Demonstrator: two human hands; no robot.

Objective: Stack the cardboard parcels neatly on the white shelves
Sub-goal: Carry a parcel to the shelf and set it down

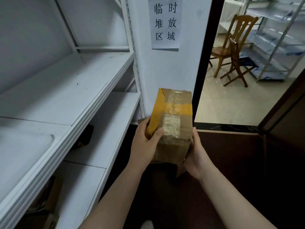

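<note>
While I stand beside the white shelves (92,103), I hold one cardboard parcel (171,123) between both hands, off any shelf and above the dark floor (239,162). My left hand (145,142) clasps its left side, the thumb lying across the top face next to the clear tape and the fingers wrapped along the yellow-taped edge. My right hand (194,156) cups the near right corner from below and behind, palm pressed to the cardboard; its fingers are mostly hidden under the box. So my grip is closed on the parcel from two sides. Left of my grip, the shelf boards run away from me, the upper one bare, and a dark item (84,138) sits on the lower board, too shadowed to identify. Beyond the parcel, a paper sign (165,22) with printed characters hangs on the white wall. Farther right, through the doorway, stand wooden chairs (231,52) and a metal rack (280,38).
</note>
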